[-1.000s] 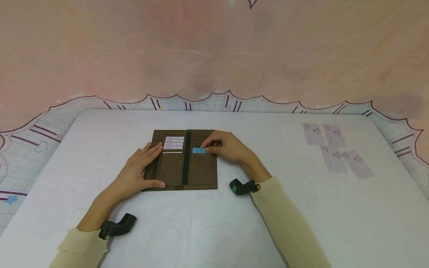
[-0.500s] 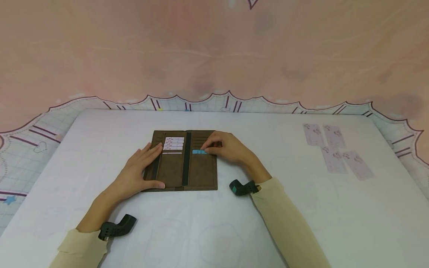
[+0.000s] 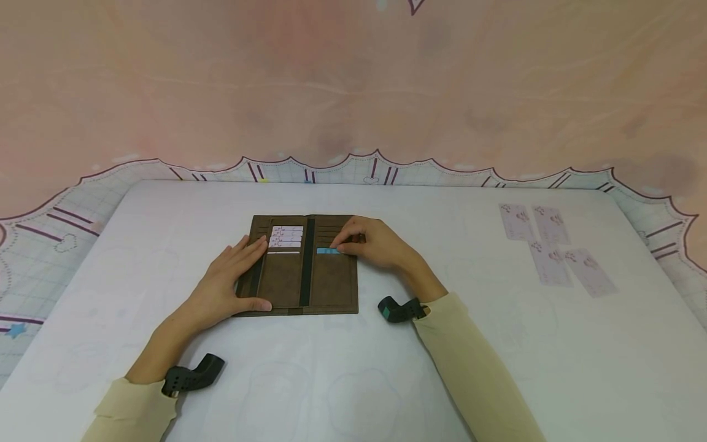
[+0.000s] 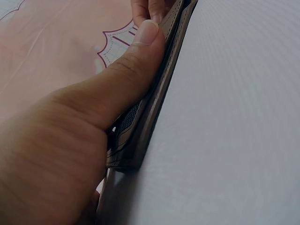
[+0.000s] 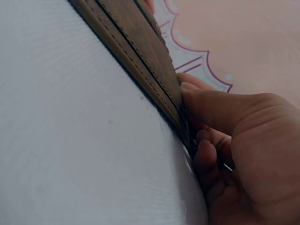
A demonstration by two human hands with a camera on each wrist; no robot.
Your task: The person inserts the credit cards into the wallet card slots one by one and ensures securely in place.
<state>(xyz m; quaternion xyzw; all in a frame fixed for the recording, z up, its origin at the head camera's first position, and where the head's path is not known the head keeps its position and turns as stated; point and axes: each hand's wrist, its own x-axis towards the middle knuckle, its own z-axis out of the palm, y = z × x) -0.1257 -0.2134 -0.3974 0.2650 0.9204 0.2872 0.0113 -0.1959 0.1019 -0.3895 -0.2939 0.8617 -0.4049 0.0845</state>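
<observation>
A brown wallet (image 3: 334, 285) lies unfolded on the white table in the head view. My left hand (image 3: 229, 273) rests along its left side, fingers spread and straight, the thumb (image 4: 136, 51) lying over the lower edge in the left wrist view. On the right half, my right hand (image 3: 375, 242) pinches a blue card (image 3: 326, 250) between thumb and forefinger. Only a thin strip of that card shows above its slot. White cards with pinkish marks (image 3: 286, 236) sit stacked in the slots of the left half. The right wrist view shows the right thumb (image 5: 211, 103) against the wallet's edge.
Several pale pink-patterned cards (image 3: 549, 264) lie in a loose group on the table (image 3: 442, 393) at the far right. Behind the table hangs a peach cloth (image 3: 353, 92) with a scalloped border. A black camera (image 3: 196, 373) is strapped to each wrist.
The blue card has slid slightly deeper into its slot, so a narrower strip of it shows. Both hands have stayed nearly where they were.
</observation>
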